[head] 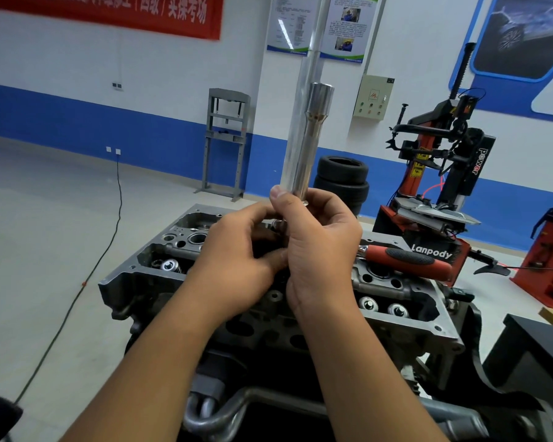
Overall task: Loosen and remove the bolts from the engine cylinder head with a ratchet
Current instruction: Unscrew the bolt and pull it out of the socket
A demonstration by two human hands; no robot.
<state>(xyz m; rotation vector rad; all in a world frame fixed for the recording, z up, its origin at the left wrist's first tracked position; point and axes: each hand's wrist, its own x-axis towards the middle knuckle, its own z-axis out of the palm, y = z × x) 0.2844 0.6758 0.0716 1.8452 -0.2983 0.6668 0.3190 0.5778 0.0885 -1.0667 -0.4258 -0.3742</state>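
A long, smooth, shiny steel socket (313, 135) is gripped upright by the right hand (320, 247) above the grey cast cylinder head (406, 301), while the left hand (240, 263) is curled around its hidden lower end.

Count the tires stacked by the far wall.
2 tires show: the top tire lies flat on the lower tire, stacked against the blue wall band, behind the cylinder head. The right hand covers the stack's base, so more may be hidden.
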